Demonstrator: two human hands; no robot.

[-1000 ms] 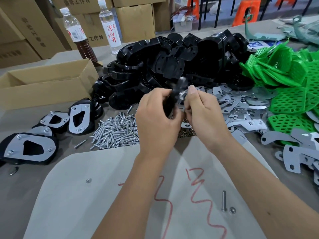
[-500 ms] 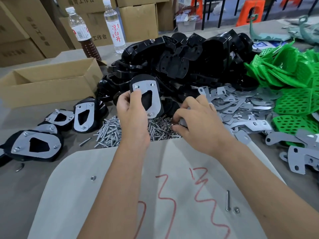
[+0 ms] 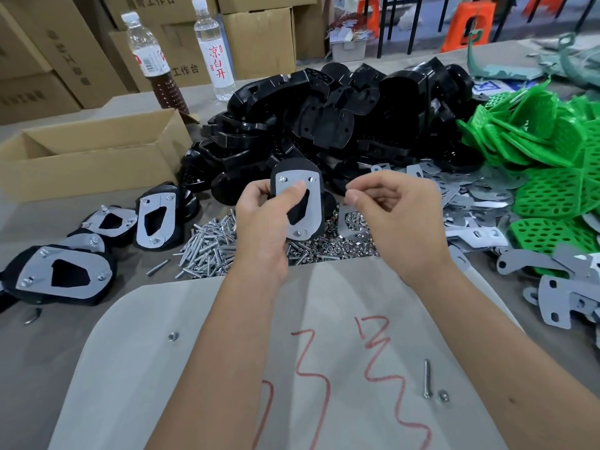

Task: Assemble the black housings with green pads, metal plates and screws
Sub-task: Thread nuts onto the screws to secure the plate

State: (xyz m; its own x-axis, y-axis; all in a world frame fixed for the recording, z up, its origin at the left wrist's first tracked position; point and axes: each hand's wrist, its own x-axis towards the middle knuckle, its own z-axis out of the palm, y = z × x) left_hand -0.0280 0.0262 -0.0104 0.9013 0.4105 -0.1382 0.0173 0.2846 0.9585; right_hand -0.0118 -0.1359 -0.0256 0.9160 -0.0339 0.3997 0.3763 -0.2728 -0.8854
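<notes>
Left hand (image 3: 259,222) grip around rounded black housing (image 3: 297,198) with flat metal plate; right hand (image 3: 399,219) grip pinched, contents unclear.

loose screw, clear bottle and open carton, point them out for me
loose screw (image 3: 427,378), head view, middle of its shaft
clear bottle (image 3: 214,53), head view, on its white label
open carton (image 3: 97,164), head view, on its front wall
</notes>
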